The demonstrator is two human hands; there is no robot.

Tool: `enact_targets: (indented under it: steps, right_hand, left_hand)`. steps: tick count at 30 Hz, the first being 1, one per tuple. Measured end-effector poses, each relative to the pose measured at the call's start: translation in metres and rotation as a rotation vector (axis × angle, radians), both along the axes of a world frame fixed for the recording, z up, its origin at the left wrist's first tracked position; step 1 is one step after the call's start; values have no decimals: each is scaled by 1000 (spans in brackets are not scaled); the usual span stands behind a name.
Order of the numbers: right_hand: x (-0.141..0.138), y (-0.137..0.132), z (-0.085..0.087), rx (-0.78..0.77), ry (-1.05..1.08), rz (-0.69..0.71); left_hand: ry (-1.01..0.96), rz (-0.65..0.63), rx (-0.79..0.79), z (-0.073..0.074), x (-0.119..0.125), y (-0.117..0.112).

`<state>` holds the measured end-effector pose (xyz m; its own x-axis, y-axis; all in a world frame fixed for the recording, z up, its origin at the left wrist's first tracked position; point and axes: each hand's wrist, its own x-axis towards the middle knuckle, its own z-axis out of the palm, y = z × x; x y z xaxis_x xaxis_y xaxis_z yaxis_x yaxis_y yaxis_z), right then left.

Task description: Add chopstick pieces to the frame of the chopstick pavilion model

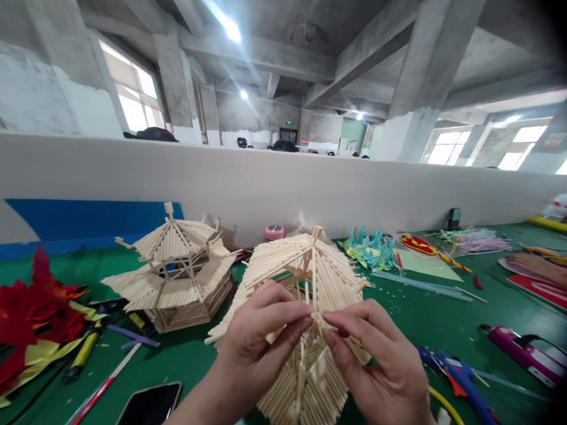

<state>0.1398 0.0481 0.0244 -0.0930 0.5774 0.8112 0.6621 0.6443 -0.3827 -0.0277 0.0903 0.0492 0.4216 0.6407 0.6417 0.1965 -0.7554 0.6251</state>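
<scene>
A pavilion model built of thin wooden sticks stands right before me, with part of its upper roof uncovered. My left hand reaches over its front, thumb and index finger closed in a pinch near a roof ridge. Opposite it, my right hand has its thumb and fingertips drawn together at the same spot, close to the left fingertips. Whatever lies between the fingertips is too small to make out. Behind the hands, the lower roof is partly hidden. To the left sits a second stick pavilion with both roof tiers covered.
On the green table at right lie a blue glue gun and a purple device. A phone and red fabric lie left. Turquoise folded-paper flowers stand behind, before a white partition. Another person's hand rests far right.
</scene>
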Motion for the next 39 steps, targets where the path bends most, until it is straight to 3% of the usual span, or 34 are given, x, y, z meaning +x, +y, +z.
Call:
enact_targets:
  steps: [5, 39]
  right_hand:
    - [0, 2, -1, 16, 15, 17]
    - [-1, 7, 4, 0, 36, 46]
  left_hand:
    - [-14, -66, 123, 0, 0, 3]
    - [24, -120, 120, -2, -2, 6]
